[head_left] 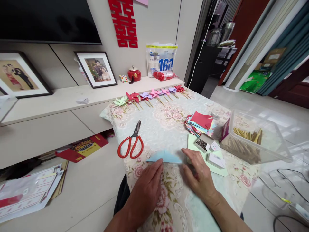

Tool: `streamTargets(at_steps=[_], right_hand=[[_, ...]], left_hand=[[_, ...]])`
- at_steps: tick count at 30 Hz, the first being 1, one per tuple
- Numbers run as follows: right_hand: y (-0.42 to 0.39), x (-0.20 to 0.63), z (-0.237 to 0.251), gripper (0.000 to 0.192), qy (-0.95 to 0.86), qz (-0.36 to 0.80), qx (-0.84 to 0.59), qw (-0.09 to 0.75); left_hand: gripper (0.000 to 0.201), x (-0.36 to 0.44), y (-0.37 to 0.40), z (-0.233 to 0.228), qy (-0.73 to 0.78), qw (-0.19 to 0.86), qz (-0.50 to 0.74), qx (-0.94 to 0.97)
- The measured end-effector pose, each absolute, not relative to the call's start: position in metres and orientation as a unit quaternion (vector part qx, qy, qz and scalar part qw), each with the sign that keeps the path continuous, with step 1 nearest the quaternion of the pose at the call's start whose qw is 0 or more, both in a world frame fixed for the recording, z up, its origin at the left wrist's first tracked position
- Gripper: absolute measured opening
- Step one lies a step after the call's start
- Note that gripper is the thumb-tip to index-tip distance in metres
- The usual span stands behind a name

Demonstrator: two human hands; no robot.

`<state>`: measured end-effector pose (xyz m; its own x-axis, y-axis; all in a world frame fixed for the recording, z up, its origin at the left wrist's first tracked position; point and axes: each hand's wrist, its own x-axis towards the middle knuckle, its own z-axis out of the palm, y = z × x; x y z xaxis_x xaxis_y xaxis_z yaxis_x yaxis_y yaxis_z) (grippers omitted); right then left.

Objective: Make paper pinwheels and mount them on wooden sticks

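Observation:
A light blue paper (164,156), folded into a flat triangle, lies on the floral tablecloth (159,129). My left hand (147,183) presses on its left corner with the fingertips. My right hand (198,174) rests flat by its right corner, fingers touching the paper's edge. Red-handled scissors (131,143) lie closed to the left of the paper. A stack of coloured paper squares (201,124) sits to the right, beyond a small box of metal pins (202,144) on a pale green sheet (218,169).
Several finished paper pinwheels (149,96) line the table's far edge. A clear plastic tub (253,138) holding wooden sticks stands at right. A low white cabinet (60,100) with framed photos runs along the left wall. Papers lie on the floor at left.

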<state>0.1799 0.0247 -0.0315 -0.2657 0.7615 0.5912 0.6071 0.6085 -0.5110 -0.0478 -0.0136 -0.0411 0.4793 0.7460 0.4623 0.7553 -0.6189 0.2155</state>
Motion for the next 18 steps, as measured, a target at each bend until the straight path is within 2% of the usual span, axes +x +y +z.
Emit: streamTargets(at_steps=[3,5,9,12,15,18], right_hand=[[0.026,0.179,-0.029,0.05,-0.802,0.101,-0.404,0.427],[0.026,0.178,-0.026,0.044,-0.814,0.104,-0.382,0.424],[0.024,0.178,-0.02,0.026,-0.828,0.094,-0.356,0.423],[0.021,0.179,-0.019,0.026,-0.83,0.057,-0.353,0.428],[0.018,0.181,-0.02,0.03,-0.83,-0.002,-0.359,0.426],[0.015,0.18,-0.024,0.029,-0.843,-0.048,-0.343,0.411]], left_hand=[[0.061,-0.053,-0.016,-0.035,-0.404,-0.043,-0.287,-0.868],[0.063,-0.055,-0.017,-0.032,-0.383,-0.081,-0.304,-0.869],[0.057,-0.051,-0.014,-0.028,-0.356,-0.154,-0.351,-0.852],[0.042,-0.042,-0.012,-0.026,-0.403,-0.21,-0.416,-0.788],[0.02,-0.03,-0.013,-0.024,-0.504,-0.374,-0.458,-0.63],[0.033,-0.017,-0.01,-0.02,-0.521,-0.599,-0.431,-0.429]])
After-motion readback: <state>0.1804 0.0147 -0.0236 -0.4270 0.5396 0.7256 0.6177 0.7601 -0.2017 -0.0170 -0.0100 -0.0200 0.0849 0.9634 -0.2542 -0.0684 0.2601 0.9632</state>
